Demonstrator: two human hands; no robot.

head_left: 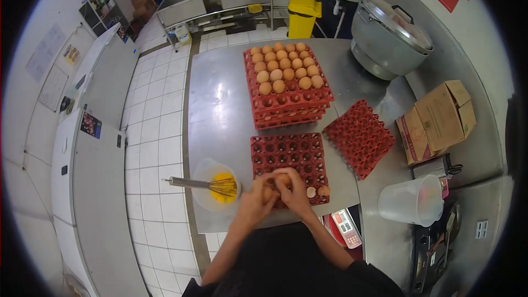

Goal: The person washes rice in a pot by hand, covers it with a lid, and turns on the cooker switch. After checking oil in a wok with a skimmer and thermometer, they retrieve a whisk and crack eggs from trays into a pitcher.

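My left hand (254, 204) is closed around a brown egg (268, 194) above the near part of a red egg tray (286, 157). Close beside it, my right hand (295, 197) grips another brown egg (283, 180). Fingers hide part of both eggs, so I cannot tell if either is cracked. In the tray's near right corner lie eggshells (318, 191). To the left stands a translucent bowl (199, 193) with yellow egg yolk (223, 195) in it. A wire whisk (190, 182) rests across its rim.
Stacked red trays (289, 110) full of brown eggs (283, 63) stand behind. Right of them lie an unfilled tray (360, 137), a cardboard box (437, 121) and a plastic container (410, 201). A large pot (388, 38) stands at the back; a scale (345, 228) is near me.
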